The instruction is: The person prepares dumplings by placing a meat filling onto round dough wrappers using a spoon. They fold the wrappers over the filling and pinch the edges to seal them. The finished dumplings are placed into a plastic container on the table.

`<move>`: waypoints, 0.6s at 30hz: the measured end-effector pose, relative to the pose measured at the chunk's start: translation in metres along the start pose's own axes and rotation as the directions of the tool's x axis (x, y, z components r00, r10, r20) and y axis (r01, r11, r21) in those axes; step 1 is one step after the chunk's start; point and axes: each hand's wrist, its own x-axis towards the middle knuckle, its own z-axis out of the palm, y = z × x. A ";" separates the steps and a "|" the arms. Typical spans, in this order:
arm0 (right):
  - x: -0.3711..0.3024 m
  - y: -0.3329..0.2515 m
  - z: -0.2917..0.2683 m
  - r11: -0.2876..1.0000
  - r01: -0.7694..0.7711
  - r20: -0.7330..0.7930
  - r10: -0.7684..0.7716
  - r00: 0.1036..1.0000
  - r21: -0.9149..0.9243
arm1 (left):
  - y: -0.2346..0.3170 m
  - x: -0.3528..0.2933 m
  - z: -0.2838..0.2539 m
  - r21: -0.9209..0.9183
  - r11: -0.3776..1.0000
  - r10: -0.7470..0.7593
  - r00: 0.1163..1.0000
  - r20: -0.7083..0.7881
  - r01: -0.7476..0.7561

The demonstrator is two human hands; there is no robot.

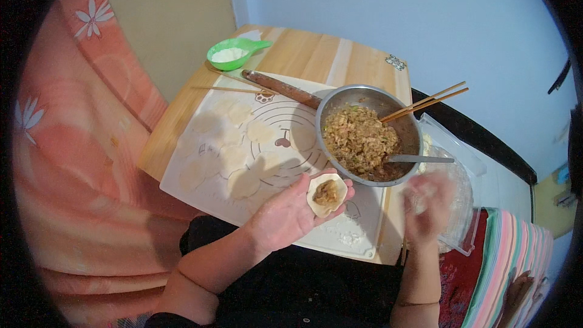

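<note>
The right hand (427, 201) is smeared by motion blur, so whether its fingers are curled or spread cannot be told, nor whether it holds anything. It hides part of the clear plastic tray (467, 206) at four o'clock. The steel bowl (370, 133) covers the rolling pin's (280, 88) near end and the spoon's (419, 158) head sinks into the filling (359, 138). The left hand (291, 212) hides the wrapper's (327, 194) underside.

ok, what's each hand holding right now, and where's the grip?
Left hand cradles a filled dumpling wrapper from beneath, resting on its open fingers. Right hand is motion-blurred; whether it holds anything cannot be told.
</note>
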 end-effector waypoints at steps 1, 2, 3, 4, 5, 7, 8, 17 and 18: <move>-0.002 -0.011 0.008 0.991 0.129 0.055 -0.131 0.990 0.044 | -0.001 0.001 0.000 -0.005 1.000 0.003 1.000 0.013 -0.003; -0.002 -0.024 0.016 0.963 0.249 0.110 -0.260 0.959 0.107 | -0.002 0.002 -0.001 -0.010 1.000 0.006 1.000 0.024 -0.006; 0.011 -0.041 0.020 0.844 0.534 0.143 -0.523 0.840 -0.052 | -0.003 0.001 -0.002 -0.012 1.000 0.015 0.999 0.030 -0.015; 0.012 -0.045 0.028 0.837 0.544 0.109 -0.536 0.837 -0.062 | -0.003 0.000 -0.002 -0.001 1.000 0.018 1.000 0.023 -0.018; 0.013 -0.048 0.035 0.828 0.555 0.079 -0.549 0.832 -0.079 | -0.004 0.000 -0.001 0.007 1.000 0.020 1.000 0.022 -0.021; 0.013 -0.050 0.041 0.814 0.573 0.068 -0.569 0.820 -0.099 | -0.005 -0.001 0.000 0.029 0.999 0.015 0.999 0.028 -0.016; 0.014 -0.051 0.042 0.807 0.581 0.086 -0.575 0.814 -0.103 | -0.006 -0.002 0.001 0.045 0.999 0.007 0.999 0.033 -0.009; 0.008 -0.052 0.051 0.880 0.473 0.041 -0.474 0.880 0.043 | -0.006 -0.006 0.000 0.111 0.994 -0.001 0.999 0.053 -0.004; 0.008 -0.053 0.051 0.888 0.456 0.026 -0.458 0.889 0.062 | -0.005 -0.007 0.002 0.109 0.994 0.000 0.999 0.052 -0.005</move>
